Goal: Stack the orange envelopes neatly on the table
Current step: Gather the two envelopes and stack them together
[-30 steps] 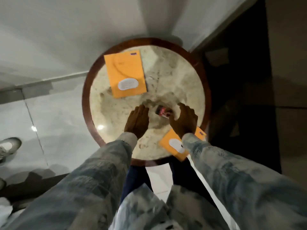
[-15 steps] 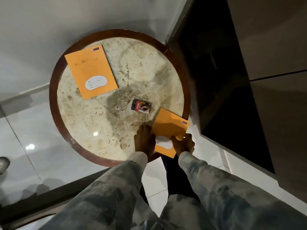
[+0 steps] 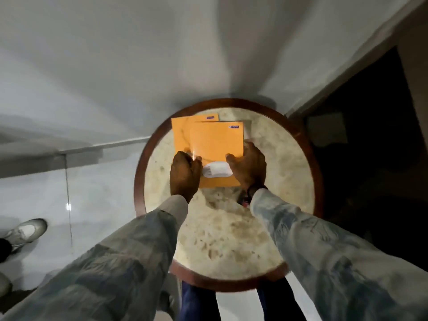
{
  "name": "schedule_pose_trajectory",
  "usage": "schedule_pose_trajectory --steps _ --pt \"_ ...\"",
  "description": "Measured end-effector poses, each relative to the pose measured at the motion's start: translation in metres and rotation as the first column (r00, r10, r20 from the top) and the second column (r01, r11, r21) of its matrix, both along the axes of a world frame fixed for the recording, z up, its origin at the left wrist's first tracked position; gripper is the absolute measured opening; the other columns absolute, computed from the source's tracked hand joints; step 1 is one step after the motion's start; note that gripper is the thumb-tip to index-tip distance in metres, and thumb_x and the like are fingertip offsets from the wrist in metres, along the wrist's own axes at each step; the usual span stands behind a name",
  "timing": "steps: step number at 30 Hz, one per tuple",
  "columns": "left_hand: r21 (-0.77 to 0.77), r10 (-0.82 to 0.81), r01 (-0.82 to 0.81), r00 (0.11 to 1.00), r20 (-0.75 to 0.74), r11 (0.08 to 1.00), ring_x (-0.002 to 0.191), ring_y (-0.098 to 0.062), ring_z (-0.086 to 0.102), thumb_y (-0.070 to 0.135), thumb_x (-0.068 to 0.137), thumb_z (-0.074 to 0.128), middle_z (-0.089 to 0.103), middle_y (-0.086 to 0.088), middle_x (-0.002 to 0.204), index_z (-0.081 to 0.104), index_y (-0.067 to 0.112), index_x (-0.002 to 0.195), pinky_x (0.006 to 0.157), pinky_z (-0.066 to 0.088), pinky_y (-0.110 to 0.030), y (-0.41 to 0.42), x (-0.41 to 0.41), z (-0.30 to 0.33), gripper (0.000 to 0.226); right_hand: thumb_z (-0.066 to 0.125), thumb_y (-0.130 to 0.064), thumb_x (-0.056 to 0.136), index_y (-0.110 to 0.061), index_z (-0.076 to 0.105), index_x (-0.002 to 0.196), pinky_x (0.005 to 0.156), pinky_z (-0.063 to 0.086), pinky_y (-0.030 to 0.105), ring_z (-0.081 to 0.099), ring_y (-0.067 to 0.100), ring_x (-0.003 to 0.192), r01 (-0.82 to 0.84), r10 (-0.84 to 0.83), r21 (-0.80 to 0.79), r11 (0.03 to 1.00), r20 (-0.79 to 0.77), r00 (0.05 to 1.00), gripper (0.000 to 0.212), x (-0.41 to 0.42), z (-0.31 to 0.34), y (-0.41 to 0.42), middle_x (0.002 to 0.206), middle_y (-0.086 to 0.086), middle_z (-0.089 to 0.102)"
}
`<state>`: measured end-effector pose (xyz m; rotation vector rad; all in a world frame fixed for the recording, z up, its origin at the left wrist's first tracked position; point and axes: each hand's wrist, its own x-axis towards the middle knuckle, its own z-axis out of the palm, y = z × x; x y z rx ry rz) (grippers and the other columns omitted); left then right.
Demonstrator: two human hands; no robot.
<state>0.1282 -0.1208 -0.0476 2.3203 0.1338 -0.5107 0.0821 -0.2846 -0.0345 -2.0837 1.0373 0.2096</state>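
Both hands grip the top flat orange paper envelope (image 3: 217,144) by its near edge: left hand (image 3: 184,176) at left corner, right hand (image 3: 249,169) at right. It overlaps, offset right, the second orange envelope (image 3: 181,133) on the round marble-topped table (image 3: 231,239), far side.

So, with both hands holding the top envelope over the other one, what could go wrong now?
1. The top envelope sits shifted right of the lower envelope, so releasing it now would probably leave an uneven stack.
2. The right wrist hangs over a small dark object; pulling back may knock it.
3. The left hand and right hand could drag the lower envelope toward the table rim.
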Motion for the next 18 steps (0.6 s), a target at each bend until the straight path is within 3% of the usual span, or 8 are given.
schedule_pose_trajectory --steps 3,7,9,12,14,16,18 --pt "0.103 0.007 -0.004 1.000 -0.026 0.995 0.109 -0.041 0.062 0.032 0.103 0.056 0.065 -0.024 0.118 0.058 -0.003 0.114 0.094 0.053 -0.052 0.009 0.031 -0.015 0.037 0.073 -0.032 0.080 -0.009 0.065 0.110 0.078 0.046 0.034 0.064 0.034 0.108 -0.099 0.098 -0.010 0.995 -0.069 0.993 0.039 0.044 -0.020 0.009 0.115 0.012 0.070" --pt "0.343 -0.068 0.077 0.997 -0.038 0.936 0.123 -0.039 0.053 0.038 0.102 0.049 0.052 -0.022 0.135 0.045 -0.001 0.134 0.100 0.048 -0.044 0.007 0.044 -0.029 0.051 0.070 -0.032 0.083 -0.004 0.064 0.113 0.092 0.052 0.044 0.060 0.037 0.116 -0.160 0.151 -0.053 0.986 -0.138 0.979 0.041 0.066 -0.032 0.015 0.123 0.015 0.063" --pt "0.255 0.009 0.003 0.999 -0.047 0.967 0.124 -0.041 0.051 0.033 0.092 0.065 0.050 -0.021 0.136 0.045 0.000 0.134 0.099 0.049 -0.047 0.001 0.051 -0.031 0.057 0.069 -0.034 0.085 -0.005 0.063 0.117 0.096 0.052 0.046 0.058 0.036 0.119 -0.169 0.157 -0.081 0.982 -0.131 0.979 0.044 0.072 -0.034 0.019 0.125 0.015 0.061" --pt "0.097 0.167 -0.149 0.964 -0.207 0.984 0.132 -0.042 0.049 0.028 0.085 0.076 0.049 -0.018 0.141 0.046 0.004 0.137 0.109 0.049 -0.055 -0.002 0.069 -0.037 0.065 0.069 -0.035 0.085 -0.005 0.063 0.115 0.092 0.051 0.044 0.059 0.038 0.115 -0.157 0.143 -0.097 0.983 -0.136 0.980 0.042 0.079 -0.036 0.024 0.124 0.016 0.059" --pt "0.010 0.147 -0.152 0.938 -0.315 0.988 0.132 -0.040 0.052 0.022 0.087 0.072 0.053 -0.016 0.141 0.052 0.005 0.135 0.108 0.050 -0.058 0.004 0.081 -0.040 0.055 0.069 -0.035 0.085 -0.004 0.063 0.113 0.089 0.052 0.044 0.060 0.039 0.113 -0.112 0.105 -0.048 0.993 -0.135 0.985 0.042 0.082 -0.038 0.020 0.124 0.017 0.060" --pt "-0.182 0.088 -0.164 0.926 -0.367 0.969 0.128 -0.037 0.056 0.005 0.089 0.063 0.056 -0.016 0.137 0.049 0.000 0.132 0.103 0.054 -0.058 0.010 0.084 -0.037 0.045 0.070 -0.032 0.086 -0.001 0.064 0.113 0.086 0.051 0.043 0.060 0.039 0.113 -0.054 0.058 0.045 0.998 -0.099 0.993 0.041 0.087 -0.040 0.011 0.123 0.019 0.062" --pt "-0.341 -0.037 -0.081 0.944 -0.327 0.937 0.119 -0.026 0.054 -0.009 0.093 0.053 0.054 -0.007 0.123 0.037 -0.001 0.129 0.094 0.058 -0.045 0.015 0.078 -0.028 0.040 0.070 -0.024 0.090 0.000 0.062 0.120 0.087 0.051 0.042 0.061 0.038 0.114 0.034 -0.028 0.195 0.980 -0.030 0.999 0.039 0.093 -0.036 0.002 0.127 0.020 0.063"
